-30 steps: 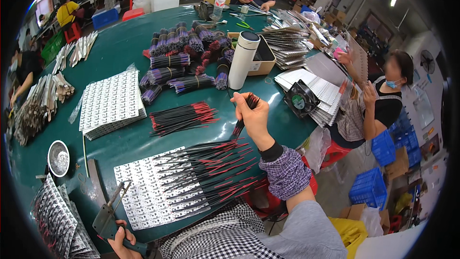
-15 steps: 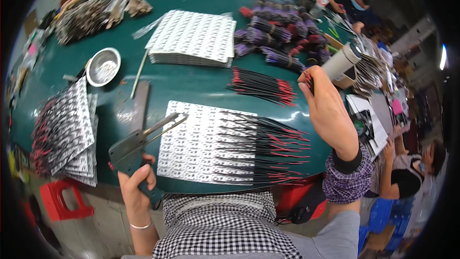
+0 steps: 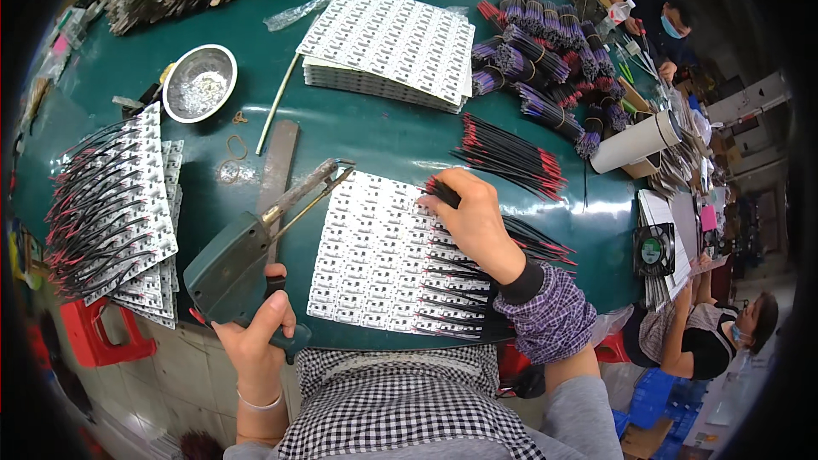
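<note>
One white panel [image 3: 366,255] of small board units, flat near the front edge of the green counter [image 3: 366,132], right before the wearer. Black wires [image 3: 452,294] lie in rows along its right side, running off past the right edge; the red ends show at upper right.

Right hand [image 3: 479,220]: over the panel's upper right, fingers closed, pinching a small wire bunch [image 3: 440,192]. Left hand [image 3: 256,332]: fingers wrapped round the grip of a soldering gun [image 3: 230,264]. Its tip is at the panel's upper left corner; can't tell if touching.

Steel bar [image 3: 281,162] partly behind the gun. Loose wire pile [image 3: 511,162] just beyond the right hand, red ends rightward. Stack of bare panels [image 3: 392,43] farther back; wired panels [image 3: 115,204] stacked, tilted, at far left. Metal bowl [image 3: 200,81] behind those, rubber bands [image 3: 236,147] near it.

Purple wire bundles [image 3: 545,68] heaped back right, white flask [image 3: 635,143] leaning in view beside them, black fan [image 3: 653,250] nearer. Two co-workers seated on the right side.
</note>
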Available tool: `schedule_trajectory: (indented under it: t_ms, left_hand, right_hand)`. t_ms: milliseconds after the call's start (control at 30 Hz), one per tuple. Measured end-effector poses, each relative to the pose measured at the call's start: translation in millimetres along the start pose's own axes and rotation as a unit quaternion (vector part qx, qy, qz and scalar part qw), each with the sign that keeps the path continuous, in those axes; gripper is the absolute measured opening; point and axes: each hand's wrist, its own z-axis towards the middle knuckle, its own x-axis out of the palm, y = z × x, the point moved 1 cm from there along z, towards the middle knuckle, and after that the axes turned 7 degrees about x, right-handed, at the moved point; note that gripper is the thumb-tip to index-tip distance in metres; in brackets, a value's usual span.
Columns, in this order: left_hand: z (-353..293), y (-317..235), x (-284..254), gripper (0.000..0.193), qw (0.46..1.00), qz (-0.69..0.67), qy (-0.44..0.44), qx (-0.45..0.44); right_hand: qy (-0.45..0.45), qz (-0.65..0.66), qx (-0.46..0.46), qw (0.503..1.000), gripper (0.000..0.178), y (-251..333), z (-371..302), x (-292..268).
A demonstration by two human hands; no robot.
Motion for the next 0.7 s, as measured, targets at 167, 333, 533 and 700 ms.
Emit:
schedule_trajectory:
  t_ms: [167,333,533,700]
  left_hand:
    - [1,3,8,0.053,1.0,-0.003,0.003,-0.025]
    - [2,0,25,0.051,0.997,0.046,0.018,-0.054]
    - [3,7,35,0.045,0.989,0.106,0.049,-0.094]
    - [5,17,37,0.046,0.986,0.133,0.058,-0.077]
  right_hand:
    - [-0.024,0.008,-0.016,1.0,0.019,-2,3,1]
    - [0.008,0.091,0.077,0.993,0.018,-8,5,1]
    - [0.025,0.078,0.092,0.992,0.019,-7,6,-3]
    - [0.082,0.151,0.17,0.97,0.019,-6,5,-4]
